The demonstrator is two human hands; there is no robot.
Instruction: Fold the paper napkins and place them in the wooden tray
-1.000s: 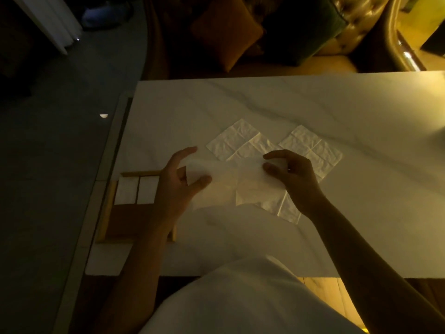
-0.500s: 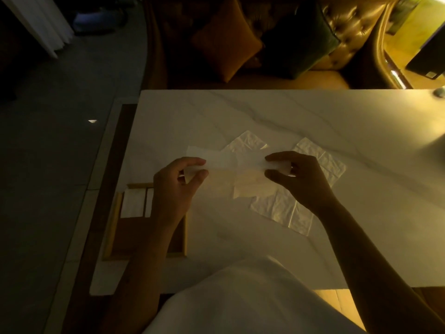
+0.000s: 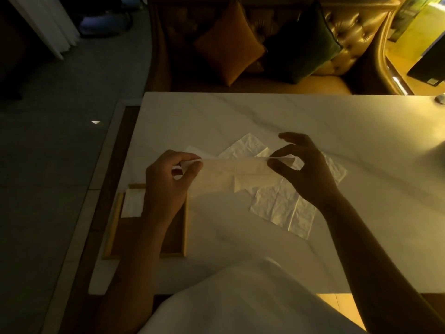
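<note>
A thin, pale, half-folded paper napkin (image 3: 231, 174) is held stretched in the air above the white marble-patterned table (image 3: 313, 121), its top edge taut between both hands. The left hand (image 3: 166, 184) pinches the napkin's left end between thumb and forefinger, and the right hand (image 3: 305, 169) pinches the right end the same way, with its other fingers spread and lifted. Under the held napkin and toward its right, unfolded white creased paper napkins (image 3: 284, 208) lie flat on the table, overlapping one another; how many there are cannot be told. Left of the held napkin, below the left wrist, sits a shallow rectangular wooden tray (image 3: 113, 227) near the table's left edge, and a folded white napkin (image 3: 132, 203) lies in its far left corner. Beyond the table's far edge stands a tufted leather sofa (image 3: 349, 32) with an orange square cushion (image 3: 228, 44) and a dark green cushion (image 3: 303, 44) side by side.
</note>
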